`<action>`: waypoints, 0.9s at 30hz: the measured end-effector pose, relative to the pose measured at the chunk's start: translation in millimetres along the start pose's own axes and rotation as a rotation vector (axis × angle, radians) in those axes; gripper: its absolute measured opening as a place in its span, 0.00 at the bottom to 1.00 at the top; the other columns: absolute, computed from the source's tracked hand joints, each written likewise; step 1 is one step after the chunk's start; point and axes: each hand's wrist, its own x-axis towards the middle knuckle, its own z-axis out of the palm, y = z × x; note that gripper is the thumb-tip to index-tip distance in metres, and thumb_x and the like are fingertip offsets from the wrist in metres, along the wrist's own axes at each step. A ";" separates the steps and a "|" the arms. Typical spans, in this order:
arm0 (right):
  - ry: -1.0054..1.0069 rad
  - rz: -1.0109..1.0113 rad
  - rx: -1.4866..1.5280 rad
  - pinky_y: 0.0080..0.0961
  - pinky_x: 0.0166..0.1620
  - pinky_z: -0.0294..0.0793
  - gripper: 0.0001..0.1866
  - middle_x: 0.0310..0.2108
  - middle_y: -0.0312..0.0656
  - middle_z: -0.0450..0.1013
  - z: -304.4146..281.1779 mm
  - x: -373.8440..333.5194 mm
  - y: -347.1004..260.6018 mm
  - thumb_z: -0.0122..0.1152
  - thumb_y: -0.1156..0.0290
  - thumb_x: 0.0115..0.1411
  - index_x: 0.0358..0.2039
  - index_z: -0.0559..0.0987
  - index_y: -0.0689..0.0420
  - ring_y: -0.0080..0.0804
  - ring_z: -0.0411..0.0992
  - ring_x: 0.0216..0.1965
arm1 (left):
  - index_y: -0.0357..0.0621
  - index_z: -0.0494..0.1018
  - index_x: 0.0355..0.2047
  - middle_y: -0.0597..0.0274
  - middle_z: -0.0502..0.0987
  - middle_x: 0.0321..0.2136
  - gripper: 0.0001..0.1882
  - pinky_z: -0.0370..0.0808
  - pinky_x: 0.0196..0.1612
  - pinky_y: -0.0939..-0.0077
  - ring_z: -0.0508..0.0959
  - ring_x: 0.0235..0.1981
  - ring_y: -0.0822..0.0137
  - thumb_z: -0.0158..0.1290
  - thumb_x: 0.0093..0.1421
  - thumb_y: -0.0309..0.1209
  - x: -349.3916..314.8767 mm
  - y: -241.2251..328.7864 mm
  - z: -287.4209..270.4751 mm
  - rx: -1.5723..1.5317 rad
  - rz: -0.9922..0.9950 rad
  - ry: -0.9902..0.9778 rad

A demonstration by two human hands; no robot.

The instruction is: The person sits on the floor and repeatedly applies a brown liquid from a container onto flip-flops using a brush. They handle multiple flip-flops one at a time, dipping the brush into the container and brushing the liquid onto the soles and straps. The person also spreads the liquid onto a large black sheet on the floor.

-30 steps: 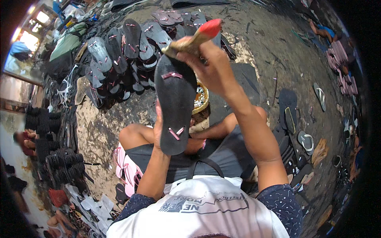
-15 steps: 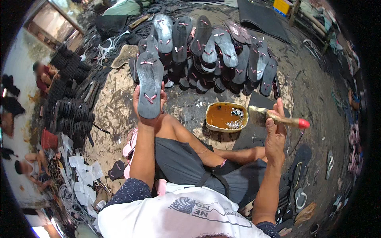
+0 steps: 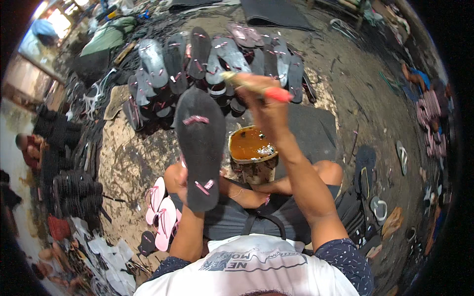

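My left hand (image 3: 181, 185) grips a dark flip-flop sole (image 3: 200, 143) from beneath, its fingers mostly hidden. The sole is tilted up with a matte face, and pink strap ends show in its holes. My right hand (image 3: 266, 106), smeared by motion, is closed around a paintbrush (image 3: 279, 94) with a red-tipped handle. The brush is raised beyond the bowl, apart from the held sole, its bristle end toward the left. Below that hand stands a pale bowl (image 3: 245, 161) of amber liquid with white flecks. Beyond both hands lies a pile of similar soles (image 3: 174, 64), some shiny.
Pink flip-flops (image 3: 165, 224) lie beside my left leg. Black stacks (image 3: 74, 190) and white scraps (image 3: 111, 261) are at the left, with people near them. A black sheet (image 3: 311, 130) lies right of the bowl. Loose sandals (image 3: 378, 208) lie at the right.
My right hand has swung up and left with the brush, from beside the bowl to beyond it. The held sole is nearer; its face looked shiny and now looks matte. The view has shifted.
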 end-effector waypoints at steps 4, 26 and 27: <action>0.050 0.192 0.002 0.25 0.51 0.74 0.14 0.46 0.43 0.79 -47.2 -4.1 -10.8 0.64 0.74 0.64 0.50 0.81 0.61 0.29 0.76 0.47 | 0.35 0.58 0.67 0.31 0.63 0.63 0.39 0.78 0.56 0.49 0.71 0.58 0.41 0.46 0.69 0.55 21.9 69.5 -33.3 0.089 0.072 -0.184; 0.274 0.759 -0.023 0.25 0.57 0.69 0.18 0.49 0.41 0.77 -177.0 -109.0 24.9 0.62 0.66 0.68 0.53 0.78 0.64 0.27 0.73 0.51 | 0.37 0.47 0.68 0.36 0.48 0.69 0.42 0.71 0.61 0.40 0.62 0.66 0.37 0.57 0.64 0.42 24.3 218.3 -244.3 0.387 0.184 0.922; 0.273 0.768 0.001 0.26 0.57 0.69 0.19 0.49 0.41 0.77 -176.6 -110.3 26.6 0.62 0.65 0.68 0.53 0.78 0.64 0.27 0.73 0.50 | 0.37 0.48 0.68 0.38 0.52 0.67 0.43 0.72 0.60 0.42 0.63 0.64 0.39 0.58 0.63 0.43 28.6 222.8 -262.9 0.478 0.186 0.995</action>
